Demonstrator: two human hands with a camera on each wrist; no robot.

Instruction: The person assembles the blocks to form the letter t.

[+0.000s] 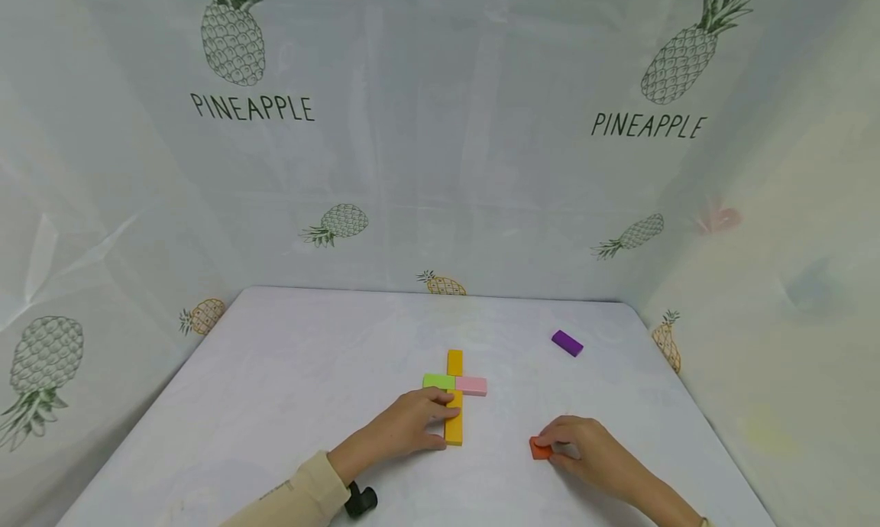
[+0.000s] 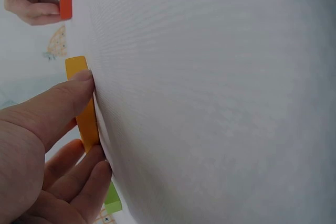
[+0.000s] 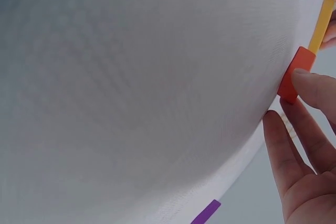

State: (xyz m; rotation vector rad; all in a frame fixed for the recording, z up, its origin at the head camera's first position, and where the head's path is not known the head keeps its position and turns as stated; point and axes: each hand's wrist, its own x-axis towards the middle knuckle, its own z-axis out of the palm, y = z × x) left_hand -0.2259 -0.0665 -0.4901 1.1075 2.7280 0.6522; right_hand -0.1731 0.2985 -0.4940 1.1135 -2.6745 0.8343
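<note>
Two snug pinches: left hand point(image 1: 409, 425) on long yellow block point(image 1: 454, 429), right hand point(image 1: 588, 449) on red block point(image 1: 539, 451); probably mid-layout, red likely needs lining up.

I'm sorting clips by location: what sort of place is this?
Probably a screened-off tabletop for play or filming; the room beyond is hidden. A pineapple-print sheet hangs around a pale table, where a pink block and a purple block lie.
</note>
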